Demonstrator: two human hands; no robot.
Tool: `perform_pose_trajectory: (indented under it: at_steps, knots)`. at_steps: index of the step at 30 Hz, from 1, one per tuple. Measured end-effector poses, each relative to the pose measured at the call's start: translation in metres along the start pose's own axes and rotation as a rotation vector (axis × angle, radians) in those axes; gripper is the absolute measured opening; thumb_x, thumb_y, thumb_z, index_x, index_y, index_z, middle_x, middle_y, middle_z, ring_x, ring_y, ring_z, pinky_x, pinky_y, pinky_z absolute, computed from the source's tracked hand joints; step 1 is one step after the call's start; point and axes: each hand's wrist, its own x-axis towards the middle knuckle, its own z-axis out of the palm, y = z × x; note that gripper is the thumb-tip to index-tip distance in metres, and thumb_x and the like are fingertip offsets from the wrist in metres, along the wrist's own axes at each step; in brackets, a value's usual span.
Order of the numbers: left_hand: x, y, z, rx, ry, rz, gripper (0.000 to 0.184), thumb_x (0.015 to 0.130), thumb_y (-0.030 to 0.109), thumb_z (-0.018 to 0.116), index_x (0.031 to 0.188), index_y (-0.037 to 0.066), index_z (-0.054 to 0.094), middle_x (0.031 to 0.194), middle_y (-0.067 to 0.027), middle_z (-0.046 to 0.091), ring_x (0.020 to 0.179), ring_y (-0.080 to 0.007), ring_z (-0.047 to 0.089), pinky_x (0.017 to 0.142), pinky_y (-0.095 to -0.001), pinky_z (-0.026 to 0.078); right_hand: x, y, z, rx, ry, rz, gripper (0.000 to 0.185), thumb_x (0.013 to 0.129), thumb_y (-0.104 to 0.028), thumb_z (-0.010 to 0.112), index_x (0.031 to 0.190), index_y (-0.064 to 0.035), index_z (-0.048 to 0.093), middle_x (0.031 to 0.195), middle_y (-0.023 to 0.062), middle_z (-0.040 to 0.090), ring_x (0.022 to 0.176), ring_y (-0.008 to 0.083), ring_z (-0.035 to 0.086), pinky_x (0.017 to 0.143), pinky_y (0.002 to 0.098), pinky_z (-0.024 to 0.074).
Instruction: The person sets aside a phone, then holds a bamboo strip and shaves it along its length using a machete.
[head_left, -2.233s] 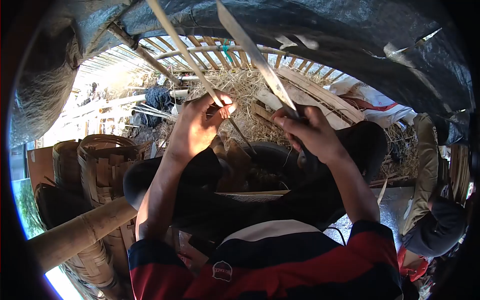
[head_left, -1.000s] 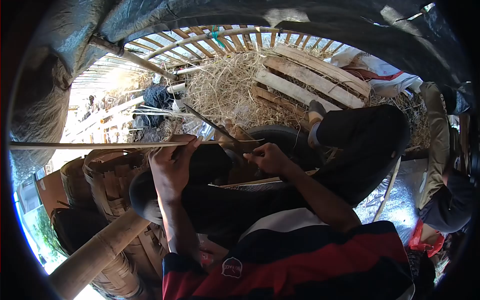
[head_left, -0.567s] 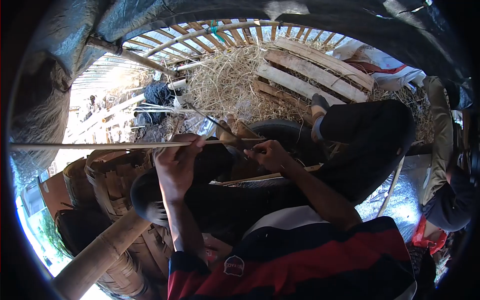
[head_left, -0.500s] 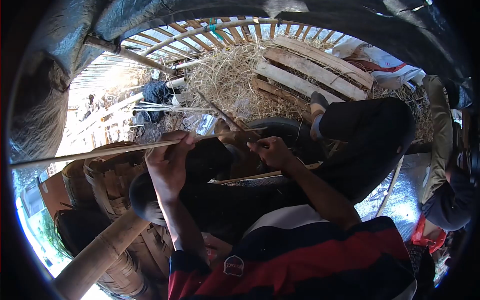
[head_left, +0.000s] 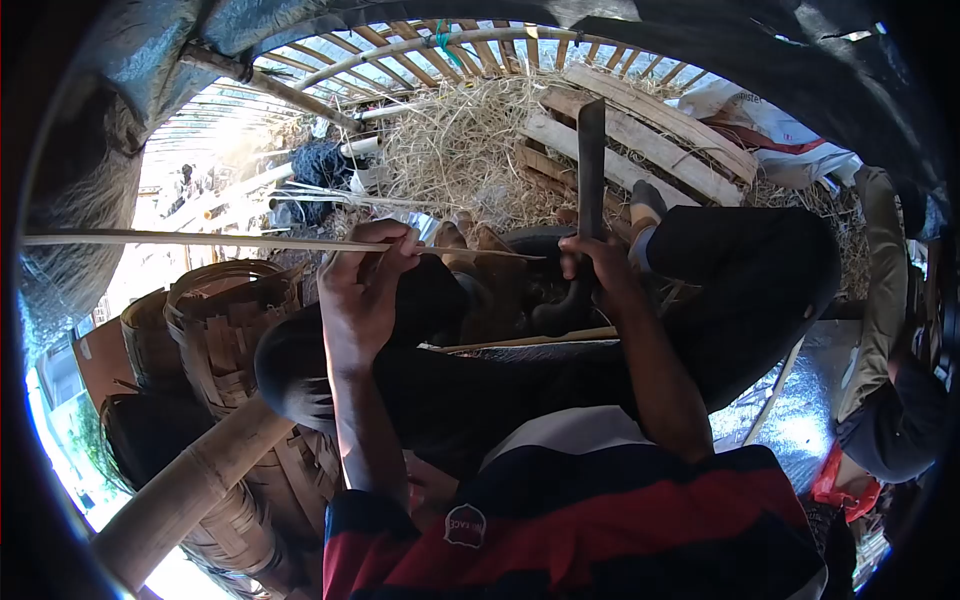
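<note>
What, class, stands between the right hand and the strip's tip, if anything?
Nothing visible does: only a gap parts the strip, held in the left hand, from the right hand, which grips the knife.

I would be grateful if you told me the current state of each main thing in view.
Left hand: pinching the bamboo strip
Bamboo strip: held roughly level, apart from the knife
Right hand: closed round the knife's handle
Long-bladed knife: raised, blade pointing away from the person
Wooden slats: lying side by side
White sack: crumpled
Straw: loose, scattered
</note>
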Motion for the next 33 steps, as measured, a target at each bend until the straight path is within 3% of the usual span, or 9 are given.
perform_pose_trajectory:
  at_steps: [8, 10, 11, 13, 19, 22, 25, 26, 33]
  knots:
    - [-0.002, 0.000, 0.008, -0.103, -0.014, -0.041, 0.013, 0.093, -0.003, 0.050, 0.104, -0.001, 0.056, 0.094, -0.0084, 0.062, 0.089, -0.0158, 0.064, 0.081, -0.0303, 0.055, 0.035, 0.038, -0.029, -0.037, 0.062, 0.059, 0.032, 0.076, -0.006, 0.062, 0.107, -0.0016, 0.056, 0.075, 0.0072, 0.058, 0.056, 0.0143, 0.056, 0.051, 0.0301, 0.0489]
    - [-0.003, -0.002, 0.009, -0.136, -0.008, -0.075, 0.014, 0.095, -0.002, 0.046, 0.105, -0.001, 0.055, 0.095, -0.0089, 0.061, 0.092, -0.0168, 0.063, 0.083, -0.0326, 0.055, 0.050, 0.054, -0.041, -0.448, 0.208, 0.067, 0.034, 0.073, -0.008, 0.063, 0.106, -0.0035, 0.059, 0.071, 0.0077, 0.060, 0.053, 0.0168, 0.059, 0.051, 0.0324, 0.0507]
    - [-0.003, -0.009, 0.009, -0.148, -0.005, -0.036, 0.015, 0.097, 0.007, 0.045, 0.106, -0.001, 0.054, 0.096, -0.0097, 0.062, 0.092, -0.0184, 0.063, 0.085, -0.0343, 0.054, 0.061, 0.065, -0.049, -0.444, 0.213, 0.064, 0.034, 0.073, -0.008, 0.063, 0.106, -0.0035, 0.059, 0.071, 0.0077, 0.060, 0.053, 0.0168, 0.059, 0.051, 0.0324, 0.0507]
    - [-0.008, -0.018, 0.011, -0.157, -0.009, -0.004, 0.022, 0.099, 0.016, 0.045, 0.107, -0.002, 0.054, 0.097, -0.0106, 0.063, 0.093, -0.0199, 0.064, 0.086, -0.0361, 0.053, 0.071, 0.083, -0.062, -1.068, 0.299, -0.077, 0.034, 0.070, -0.011, 0.064, 0.103, -0.0037, 0.062, 0.074, 0.0116, 0.065, 0.058, 0.0205, 0.065, 0.054, 0.0351, 0.0532]
    - [-0.007, -0.030, 0.021, -0.187, 0.098, -0.041, 0.023, 0.099, 0.015, 0.045, 0.110, -0.003, 0.054, 0.095, -0.0116, 0.063, 0.095, -0.0202, 0.063, 0.087, -0.0374, 0.052, 0.070, 0.094, -0.054, -1.270, 0.189, 0.028, 0.035, 0.068, -0.017, 0.064, 0.100, -0.0049, 0.064, 0.083, 0.0199, 0.067, 0.079, 0.0319, 0.068, 0.073, 0.0403, 0.0543]
    - [-0.004, -0.040, 0.023, -0.028, 0.032, -0.135, 0.026, 0.092, 0.007, 0.056, 0.115, -0.004, 0.056, 0.092, -0.0109, 0.066, 0.092, -0.0184, 0.064, 0.081, -0.0325, 0.053, 0.071, 0.099, -0.051, -1.391, 0.169, -0.027, 0.030, 0.066, -0.019, 0.063, 0.092, -0.0039, 0.066, 0.082, 0.0216, 0.066, 0.084, 0.0367, 0.065, 0.078, 0.0428, 0.0523]
    - [-0.006, -0.034, 0.027, 0.343, -0.062, -0.159, 0.021, 0.090, 0.009, 0.060, 0.107, -0.003, 0.062, 0.086, -0.0111, 0.068, 0.084, -0.0163, 0.066, 0.076, -0.0303, 0.053, 0.072, 0.100, -0.051, -1.391, 0.156, -0.013, 0.024, 0.065, -0.018, 0.062, 0.083, -0.0025, 0.066, 0.082, 0.0234, 0.065, 0.085, 0.0387, 0.064, 0.079, 0.0451, 0.0512]
    - [-0.005, -0.030, 0.030, 0.312, -0.050, -0.132, 0.019, 0.089, 0.016, 0.063, 0.098, 0.001, 0.068, 0.084, -0.0158, 0.070, 0.079, -0.0202, 0.070, 0.067, -0.0311, 0.052, 0.072, 0.100, -0.051, -1.391, 0.155, -0.012, 0.024, 0.065, -0.018, 0.062, 0.083, -0.0025, 0.066, 0.082, 0.0234, 0.065, 0.085, 0.0387, 0.064, 0.079, 0.0451, 0.0512]
    - [-0.006, -0.037, 0.034, 0.330, -0.094, -0.161, 0.023, 0.091, 0.020, 0.061, 0.099, -0.001, 0.066, 0.081, -0.0148, 0.070, 0.075, -0.0188, 0.070, 0.066, -0.0304, 0.052, 0.078, 0.104, -0.054, -1.378, 0.222, 0.005, 0.024, 0.064, -0.020, 0.063, 0.079, -0.0014, 0.066, 0.081, 0.0239, 0.065, 0.086, 0.0386, 0.064, 0.079, 0.0451, 0.0503]
